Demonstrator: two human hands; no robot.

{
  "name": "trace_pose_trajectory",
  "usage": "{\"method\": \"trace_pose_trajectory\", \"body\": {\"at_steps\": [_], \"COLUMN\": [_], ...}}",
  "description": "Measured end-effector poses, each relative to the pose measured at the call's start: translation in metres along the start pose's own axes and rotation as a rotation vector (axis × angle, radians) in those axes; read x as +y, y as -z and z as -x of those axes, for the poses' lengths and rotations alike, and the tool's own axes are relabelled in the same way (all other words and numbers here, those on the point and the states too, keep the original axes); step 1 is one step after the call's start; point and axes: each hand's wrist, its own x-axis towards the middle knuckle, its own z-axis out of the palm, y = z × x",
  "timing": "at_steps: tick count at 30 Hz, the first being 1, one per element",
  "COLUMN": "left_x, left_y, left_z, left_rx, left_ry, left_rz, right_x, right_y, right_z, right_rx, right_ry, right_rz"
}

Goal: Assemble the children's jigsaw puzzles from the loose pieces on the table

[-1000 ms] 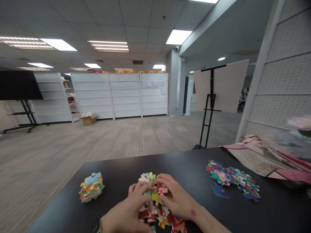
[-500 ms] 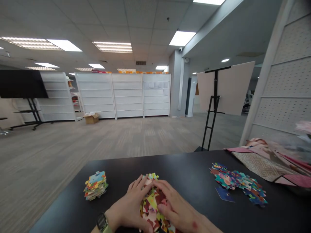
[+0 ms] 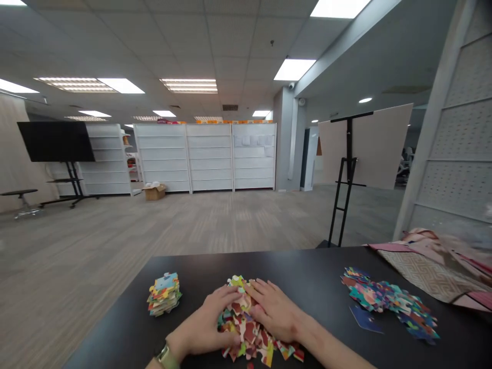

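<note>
A heap of colourful jigsaw pieces point(image 3: 249, 335) lies on the black table point(image 3: 307, 287) in front of me. My left hand point(image 3: 205, 325) cups the heap's left side, fingers curled round it. On the right side my right hand point(image 3: 271, 310) rests over the pieces with its fingers stretched and pressed down. The two hands meet at the top of the heap.
A neat stack of puzzle pieces point(image 3: 164, 293) stands to the left. A loose spread of blue-green pieces point(image 3: 388, 302) and one blue piece point(image 3: 365, 319) lie to the right. Patterned cloth point(image 3: 430, 261) covers the far right corner. Beyond stand an easel point(image 3: 346, 174) and white shelving.
The camera has tilted and shifted, so everything sits further right and lower. My hands have spread over the heap and the pieces now lie flatter and wider beneath them.
</note>
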Motion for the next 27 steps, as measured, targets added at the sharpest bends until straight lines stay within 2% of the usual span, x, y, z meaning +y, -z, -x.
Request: {"method": "trace_pose_trajectory", "body": {"at_steps": [2, 5, 8, 11, 13, 15, 16, 18, 21, 24, 26, 27], "left_x": [0.001, -0.004, -0.006, 0.008, 0.024, 0.038, 0.042, 0.045, 0.038, 0.028, 0.026, 0.027], "left_y": [-0.004, -0.030, -0.067, -0.091, -0.090, -0.076, -0.066, -0.049, -0.043, -0.068, -0.090, -0.099], "left_z": [0.012, 0.019, 0.011, -0.003, -0.008, -0.009, -0.008, -0.005, -0.002, -0.008, -0.016, -0.020], "left_rx": [-0.029, -0.025, 0.032, 0.045, 0.065, 0.122, 0.159, 0.220, 0.219, 0.103, 0.113, 0.140], "left_ry": [0.058, 0.097, 0.150, 0.217, 0.126, 0.008, -0.017, -0.015, 0.081, 0.215, 0.188, 0.152], "left_rz": [-0.076, -0.139, -0.176, -0.206, -0.186, -0.160, -0.153, -0.154, -0.192, -0.205, -0.220, -0.235], "right_x": [0.006, 0.008, 0.000, -0.012, -0.020, -0.024, -0.024, -0.017, 0.017, 0.076, 0.119, 0.138], "right_y": [0.002, -0.009, -0.035, -0.063, -0.070, -0.063, -0.056, -0.040, -0.019, -0.006, 0.004, 0.008], "right_z": [0.017, 0.042, 0.054, 0.048, 0.040, 0.035, 0.035, 0.044, 0.071, 0.105, 0.127, 0.137], "right_rx": [-0.002, 0.019, 0.102, 0.267, 0.402, 0.497, 0.495, 0.392, 0.241, 0.380, 0.537, 0.555], "right_ry": [-0.075, -0.211, -0.291, -0.243, -0.194, -0.162, -0.140, -0.075, -0.056, -0.221, -0.408, -0.491], "right_rz": [0.025, 0.021, -0.012, -0.122, -0.221, -0.278, -0.276, -0.199, -0.015, 0.190, 0.396, 0.471]}}
